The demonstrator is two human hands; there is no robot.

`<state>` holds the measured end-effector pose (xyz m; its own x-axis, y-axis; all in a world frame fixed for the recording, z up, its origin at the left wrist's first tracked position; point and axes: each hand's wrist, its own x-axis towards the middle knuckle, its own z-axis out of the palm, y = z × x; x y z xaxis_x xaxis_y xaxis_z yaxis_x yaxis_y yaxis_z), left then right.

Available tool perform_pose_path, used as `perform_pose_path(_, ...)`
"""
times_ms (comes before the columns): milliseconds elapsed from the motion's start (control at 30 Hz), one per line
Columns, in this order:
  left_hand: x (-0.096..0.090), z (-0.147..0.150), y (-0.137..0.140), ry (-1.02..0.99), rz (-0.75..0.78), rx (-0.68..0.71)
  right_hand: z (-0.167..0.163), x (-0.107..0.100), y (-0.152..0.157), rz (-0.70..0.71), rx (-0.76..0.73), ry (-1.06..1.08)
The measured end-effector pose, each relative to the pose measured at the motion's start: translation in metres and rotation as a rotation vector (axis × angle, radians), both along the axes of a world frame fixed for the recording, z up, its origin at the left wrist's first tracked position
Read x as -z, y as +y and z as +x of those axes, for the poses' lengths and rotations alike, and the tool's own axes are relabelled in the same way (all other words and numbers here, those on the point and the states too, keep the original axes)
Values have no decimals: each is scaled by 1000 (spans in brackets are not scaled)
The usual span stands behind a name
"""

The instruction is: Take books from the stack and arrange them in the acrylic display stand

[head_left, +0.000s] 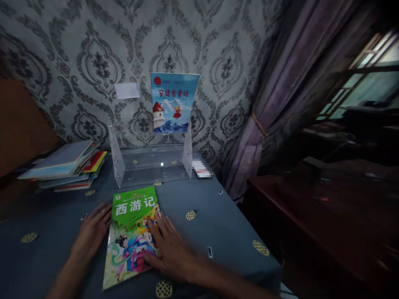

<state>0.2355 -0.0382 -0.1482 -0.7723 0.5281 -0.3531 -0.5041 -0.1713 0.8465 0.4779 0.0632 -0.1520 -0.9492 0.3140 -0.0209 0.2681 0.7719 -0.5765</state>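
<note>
A green picture book (132, 236) with large white Chinese characters and cartoon figures lies face up, slightly turned, on the cloth-covered table. My right hand (170, 243) rests over its right edge, fingers stretched across the cover and thumb near the lower figures. Along the left edge is my left hand (95, 228), its fingers extended and lying beside or against the book. Behind the book stands a clear acrylic rack (149, 160). A blue picture book (174, 104) is upright at the rack's upper right, its cover facing me.
A stack of books (71, 164) sits at the left, near a brown panel (21, 124). Right of the rack lies a blurred white item (202, 169). A tied purple curtain (249, 145) hangs past the table's right edge. A dark red surface (305, 207) stands beyond.
</note>
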Motion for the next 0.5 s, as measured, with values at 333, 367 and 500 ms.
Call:
perform_pose_path(333, 5, 4, 6, -47, -56, 81, -4, -3, 4, 5, -18, -27)
perform_pose_path(367, 6, 4, 6, -45, -47, 86, -5, -1, 8, -4, -29, -18)
perform_pose_path(500, 6, 3, 6, -12, -26, 107, -18, 14, 29, -3, -37, 75)
